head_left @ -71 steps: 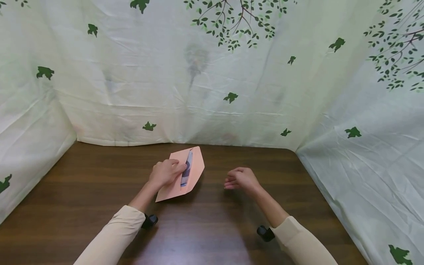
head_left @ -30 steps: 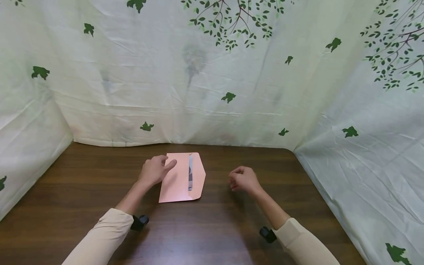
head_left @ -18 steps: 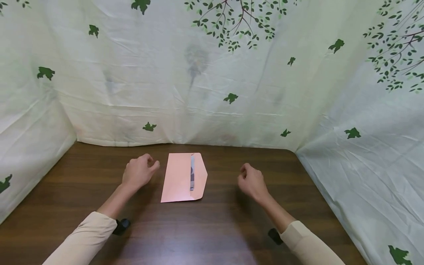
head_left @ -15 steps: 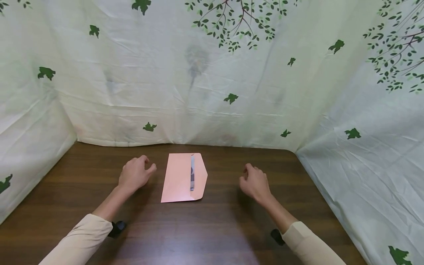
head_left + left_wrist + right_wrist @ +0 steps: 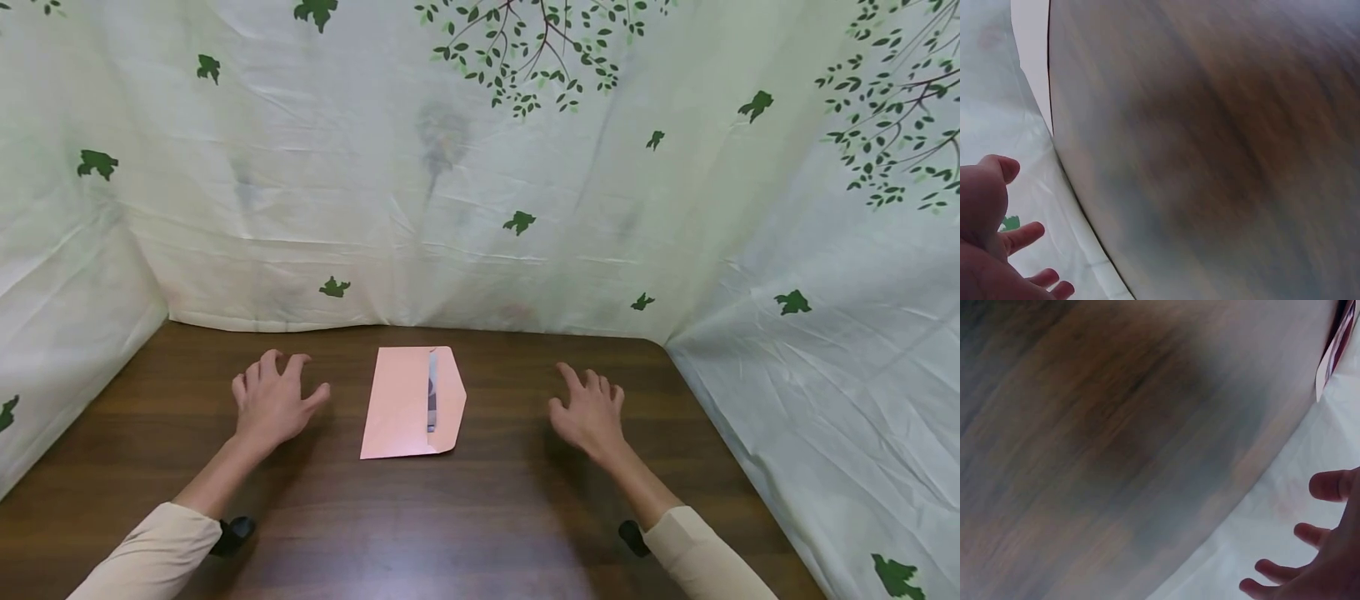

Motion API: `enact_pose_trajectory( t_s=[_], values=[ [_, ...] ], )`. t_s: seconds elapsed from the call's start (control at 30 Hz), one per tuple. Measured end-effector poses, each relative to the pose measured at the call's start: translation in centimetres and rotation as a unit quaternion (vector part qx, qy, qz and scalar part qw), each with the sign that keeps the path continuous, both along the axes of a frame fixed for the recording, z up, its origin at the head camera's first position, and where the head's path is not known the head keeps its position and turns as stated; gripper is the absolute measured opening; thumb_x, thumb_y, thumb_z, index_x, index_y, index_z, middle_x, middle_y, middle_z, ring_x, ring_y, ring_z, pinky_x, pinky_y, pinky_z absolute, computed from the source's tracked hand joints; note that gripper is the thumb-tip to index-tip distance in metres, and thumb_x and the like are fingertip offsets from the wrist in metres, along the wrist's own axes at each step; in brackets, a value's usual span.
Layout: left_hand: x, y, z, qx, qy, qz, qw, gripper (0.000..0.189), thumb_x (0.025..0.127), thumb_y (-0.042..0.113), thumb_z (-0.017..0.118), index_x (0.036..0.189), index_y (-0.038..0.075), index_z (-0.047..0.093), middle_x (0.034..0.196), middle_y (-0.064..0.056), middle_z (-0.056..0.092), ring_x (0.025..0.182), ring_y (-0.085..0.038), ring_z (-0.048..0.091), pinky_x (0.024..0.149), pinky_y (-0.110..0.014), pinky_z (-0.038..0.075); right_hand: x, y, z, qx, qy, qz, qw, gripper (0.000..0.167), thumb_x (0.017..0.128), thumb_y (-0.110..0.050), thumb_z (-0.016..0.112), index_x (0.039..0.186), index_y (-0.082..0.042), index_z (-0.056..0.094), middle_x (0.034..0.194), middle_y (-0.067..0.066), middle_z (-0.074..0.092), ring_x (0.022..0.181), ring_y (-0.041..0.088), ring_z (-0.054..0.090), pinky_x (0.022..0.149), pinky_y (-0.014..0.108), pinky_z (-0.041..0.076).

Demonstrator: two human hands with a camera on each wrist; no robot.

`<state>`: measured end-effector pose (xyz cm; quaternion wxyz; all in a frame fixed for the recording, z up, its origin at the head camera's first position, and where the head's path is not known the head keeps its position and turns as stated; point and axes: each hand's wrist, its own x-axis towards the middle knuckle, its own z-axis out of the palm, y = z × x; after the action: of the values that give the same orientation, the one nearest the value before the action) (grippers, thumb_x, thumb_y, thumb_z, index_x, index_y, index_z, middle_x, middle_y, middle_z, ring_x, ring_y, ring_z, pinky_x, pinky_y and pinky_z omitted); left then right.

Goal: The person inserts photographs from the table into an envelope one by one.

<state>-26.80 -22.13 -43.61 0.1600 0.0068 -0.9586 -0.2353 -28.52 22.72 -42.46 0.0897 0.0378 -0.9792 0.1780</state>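
A pink envelope [image 5: 393,404] lies flat on the table, its pointed flap spread open to the right. From its slot shows a narrow strip of a bluish-grey printed paper [image 5: 432,392]; the rest of that paper is hidden inside. Left of the envelope my left hand [image 5: 272,404] is held apart from it with fingers spread, holding nothing. On the other side, my right hand [image 5: 590,412] is likewise spread and bare, well to the right of the envelope. A corner of the envelope [image 5: 1335,353] shows at the upper right in the right wrist view.
The dark wooden table [image 5: 450,525] reaches back to a pale curtain [image 5: 450,233] with green leaf prints, which also hangs along both sides. Black wrist cameras sit at the cuffs of both cream sleeves [image 5: 146,554].
My left hand has let go of the envelope, which now lies flat, and has drawn away leftward. My right hand has shifted slightly right. The fingers of both hands have spread.
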Motion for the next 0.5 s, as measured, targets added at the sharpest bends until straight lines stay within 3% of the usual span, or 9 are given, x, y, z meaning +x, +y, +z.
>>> enact_pose_trajectory(
  t_s=[0.23, 0.5],
  values=[
    [0.5, -1.5, -0.3, -0.005, -0.003, 0.007, 1.0000, 0.072, 0.091, 0.047, 0.069, 0.146, 0.011, 0.041, 0.149, -0.038, 0.021, 0.134, -0.062, 0.017, 0.103, -0.082, -0.003, 0.2, 0.8, 0.1, 0.003, -0.014, -0.009, 0.9999, 0.061, 0.099, -0.040, 0.045, 0.158, -0.028, 0.036, 0.154, 0.024, 0.037, 0.144, 0.046, 0.028, 0.111, 0.074, 0.005],
    [0.7, -2.3, -0.4, -0.017, -0.017, 0.014, 0.9996, 0.091, 0.090, 0.071, 0.057, 0.155, 0.013, 0.034, 0.155, -0.038, 0.013, 0.140, -0.062, 0.011, 0.103, -0.084, -0.010, 0.3, 1.6, 0.5, 0.025, -0.034, -0.015, 0.9990, 0.063, 0.104, -0.050, 0.043, 0.161, -0.030, 0.028, 0.159, 0.026, 0.031, 0.149, 0.050, 0.021, 0.111, 0.077, 0.002]
  ],
)
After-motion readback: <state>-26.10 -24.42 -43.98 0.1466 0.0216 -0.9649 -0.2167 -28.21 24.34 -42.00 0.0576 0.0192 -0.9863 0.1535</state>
